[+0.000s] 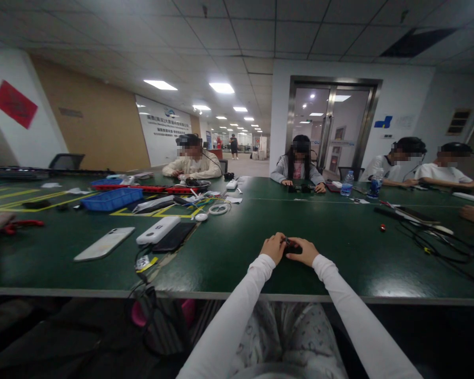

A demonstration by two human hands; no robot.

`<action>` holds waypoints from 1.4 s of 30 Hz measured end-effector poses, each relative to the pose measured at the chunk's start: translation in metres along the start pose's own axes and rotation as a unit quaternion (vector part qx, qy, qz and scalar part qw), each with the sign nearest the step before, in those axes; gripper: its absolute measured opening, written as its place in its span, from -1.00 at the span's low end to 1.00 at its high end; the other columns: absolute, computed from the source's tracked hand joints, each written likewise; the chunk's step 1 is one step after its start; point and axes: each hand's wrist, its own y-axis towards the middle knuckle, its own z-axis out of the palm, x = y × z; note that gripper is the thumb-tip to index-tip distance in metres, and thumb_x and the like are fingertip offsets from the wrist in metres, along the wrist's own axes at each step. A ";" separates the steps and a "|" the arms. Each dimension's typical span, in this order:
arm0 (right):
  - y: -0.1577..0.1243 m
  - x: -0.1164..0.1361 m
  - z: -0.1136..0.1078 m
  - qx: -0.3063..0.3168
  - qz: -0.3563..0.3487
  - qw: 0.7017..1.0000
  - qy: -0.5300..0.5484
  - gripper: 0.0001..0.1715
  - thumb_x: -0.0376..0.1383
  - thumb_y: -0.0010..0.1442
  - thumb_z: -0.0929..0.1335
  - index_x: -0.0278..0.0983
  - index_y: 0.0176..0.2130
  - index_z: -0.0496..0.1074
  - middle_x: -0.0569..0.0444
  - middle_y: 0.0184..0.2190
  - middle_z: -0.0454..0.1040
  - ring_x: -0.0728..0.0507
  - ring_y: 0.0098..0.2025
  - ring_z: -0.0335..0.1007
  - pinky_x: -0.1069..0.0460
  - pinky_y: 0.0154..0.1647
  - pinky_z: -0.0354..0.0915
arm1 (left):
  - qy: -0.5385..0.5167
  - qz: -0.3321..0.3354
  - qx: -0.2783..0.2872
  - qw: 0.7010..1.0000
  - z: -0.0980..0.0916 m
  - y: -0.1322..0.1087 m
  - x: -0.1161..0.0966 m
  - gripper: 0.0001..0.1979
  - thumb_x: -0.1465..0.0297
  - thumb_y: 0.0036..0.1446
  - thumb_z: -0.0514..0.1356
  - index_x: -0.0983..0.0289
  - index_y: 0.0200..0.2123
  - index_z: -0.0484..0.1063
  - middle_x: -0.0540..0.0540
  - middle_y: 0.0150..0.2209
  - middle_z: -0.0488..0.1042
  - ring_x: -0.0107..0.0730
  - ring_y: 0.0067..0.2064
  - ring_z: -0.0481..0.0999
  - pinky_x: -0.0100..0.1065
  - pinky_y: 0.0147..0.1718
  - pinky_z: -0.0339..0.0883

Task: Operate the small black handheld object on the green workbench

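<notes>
Both of my hands meet over the green table (229, 263), in front of my body. My left hand (274, 247) has its fingers closed around the left side of a small dark object (293, 249). From the other side, my right hand (304, 251) pinches the same object with thumb and fingers. Its kind is too small and too covered by my fingers to make out. White sleeves cover both of my forearms down to the wrists.
Left of my hands lie a white phone (105, 244), a white power bank (158, 230) and a black flat pad (176, 236). Farther back are a blue tray (112, 200) and loose wires. Black cables (438, 245) and water bottles (346, 184) are on the right. Several people sit around the table.
</notes>
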 end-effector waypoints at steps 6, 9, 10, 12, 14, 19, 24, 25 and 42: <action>-0.001 0.001 -0.002 0.007 -0.001 1.000 0.017 -0.29 -0.01 -0.10 0.39 -0.16 0.03 0.26 0.05 -0.14 0.44 -0.18 -0.13 0.32 -0.13 -0.07 0.19 | 0.069 -0.031 -0.011 0.997 -0.020 0.003 0.030 -0.80 0.40 0.14 -0.03 0.24 -0.15 0.25 0.08 -0.19 0.43 -0.34 -0.08 0.37 -0.26 -0.09 0.15; -0.001 0.001 -0.004 0.016 0.001 1.000 0.021 -0.29 0.00 -0.09 0.38 -0.16 0.04 0.25 0.04 -0.13 0.43 -0.18 -0.13 0.32 -0.14 -0.07 0.19 | 0.098 -0.092 -0.025 0.991 -0.045 0.001 0.064 -0.79 0.41 0.14 -0.03 0.24 -0.14 0.25 0.09 -0.17 0.43 -0.34 -0.06 0.36 -0.27 -0.07 0.15; -0.001 0.001 -0.004 0.017 0.002 1.000 0.021 -0.29 0.00 -0.08 0.38 -0.15 0.04 0.25 0.04 -0.13 0.43 -0.18 -0.12 0.32 -0.14 -0.07 0.19 | 0.107 -0.114 -0.033 0.987 -0.054 0.000 0.078 -0.79 0.41 0.14 -0.03 0.24 -0.14 0.25 0.10 -0.15 0.42 -0.34 -0.04 0.36 -0.27 -0.07 0.15; -0.001 0.001 -0.005 0.017 0.002 1.000 0.023 -0.31 -0.01 -0.07 0.38 -0.15 0.03 0.26 0.04 -0.13 0.43 -0.18 -0.12 0.32 -0.15 -0.07 0.19 | 0.125 -0.153 -0.049 0.979 -0.074 -0.006 0.104 -0.79 0.41 0.14 -0.03 0.24 -0.14 0.25 0.11 -0.14 0.42 -0.33 -0.04 0.36 -0.28 -0.09 0.18; -0.001 0.000 -0.005 0.018 0.001 1.000 0.024 -0.32 -0.02 -0.06 0.37 -0.15 0.03 0.26 0.04 -0.13 0.42 -0.18 -0.12 0.31 -0.15 -0.07 0.18 | 0.143 -0.191 -0.066 0.969 -0.094 -0.013 0.129 -0.78 0.39 0.15 -0.04 0.25 -0.13 0.25 0.12 -0.14 0.43 -0.32 -0.04 0.36 -0.29 -0.10 0.19; 0.000 -0.002 -0.004 0.019 0.004 1.000 0.021 -0.33 -0.04 -0.06 0.38 -0.15 0.03 0.25 0.05 -0.12 0.42 -0.18 -0.10 0.31 -0.15 -0.06 0.18 | 0.175 -0.254 -0.084 0.948 -0.129 -0.031 0.170 -0.76 0.38 0.14 -0.04 0.23 -0.11 0.25 0.11 -0.13 0.43 -0.31 -0.03 0.36 -0.30 -0.11 0.20; -0.001 -0.002 -0.004 0.019 -0.001 1.000 0.020 -0.35 -0.03 -0.05 0.37 -0.15 0.02 0.26 0.06 -0.12 0.42 -0.18 -0.11 0.31 -0.14 -0.06 0.19 | 0.208 -0.256 -0.126 0.936 -0.139 -0.039 0.177 -0.75 0.36 0.13 -0.03 0.22 -0.12 0.27 0.13 -0.12 0.42 -0.29 0.02 0.31 -0.29 -0.09 0.19; -0.001 -0.001 -0.004 0.019 -0.003 1.000 0.020 -0.36 -0.03 -0.05 0.37 -0.15 0.02 0.27 0.05 -0.13 0.42 -0.18 -0.11 0.31 -0.14 -0.06 0.19 | 0.217 -0.254 -0.137 0.933 -0.139 -0.040 0.177 -0.76 0.36 0.12 -0.03 0.22 -0.13 0.28 0.13 -0.12 0.41 -0.26 0.03 0.29 -0.27 -0.09 0.19; 0.000 -0.001 -0.004 0.016 -0.005 1.000 0.015 -0.39 -0.06 -0.03 0.36 -0.17 0.01 0.29 0.05 -0.13 0.43 -0.18 -0.11 0.32 -0.15 -0.06 0.20 | 0.251 -0.263 -0.121 0.924 -0.138 -0.041 0.175 -0.76 0.34 0.09 0.01 0.22 -0.16 0.32 0.16 -0.10 0.38 -0.20 0.01 0.26 -0.26 -0.13 0.20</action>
